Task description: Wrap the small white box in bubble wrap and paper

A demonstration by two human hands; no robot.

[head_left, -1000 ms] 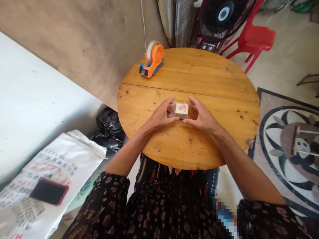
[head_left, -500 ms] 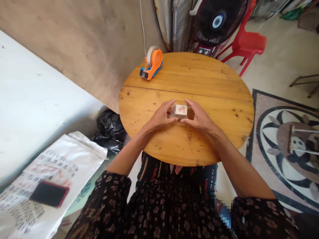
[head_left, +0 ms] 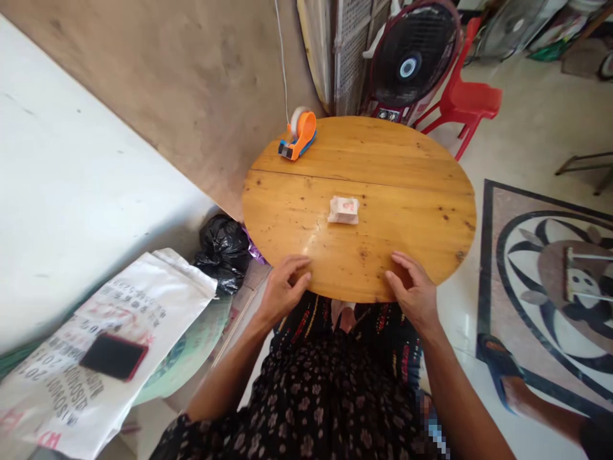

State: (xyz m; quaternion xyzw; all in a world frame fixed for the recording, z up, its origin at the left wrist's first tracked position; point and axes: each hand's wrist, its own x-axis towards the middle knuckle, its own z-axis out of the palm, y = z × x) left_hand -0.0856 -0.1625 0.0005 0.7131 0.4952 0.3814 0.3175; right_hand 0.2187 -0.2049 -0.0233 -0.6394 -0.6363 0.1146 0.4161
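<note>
A small pale block in clear plastic wrap, with a red print on top (head_left: pixel 343 210), lies on the round wooden table (head_left: pixel 402 223). What is inside the wrap I cannot tell. At the near left edge of the table rests my left hand (head_left: pixel 286 284), fingers curved and thumb apart, holding nothing. My right hand (head_left: pixel 412 284) is at the near right edge, likewise open, with a gap between thumb and fingers. Both hands are nearer to me than the wrapped block and do not touch it.
An orange and blue tape dispenser (head_left: pixel 301 135) stands at the table's far left edge. Behind the table are a fan (head_left: pixel 412 57) and a red chair (head_left: pixel 472 96). A black plastic bag (head_left: pixel 223 249) and a phone (head_left: pixel 115 356) on a white sack (head_left: pixel 158 287) are at left. Another person's foot (head_left: pixel 500 358) shows at right.
Both hands have let go of the wrapped block and drawn back toward me, apart from each other. The block stays on the table. A person's foot has come into view at right.
</note>
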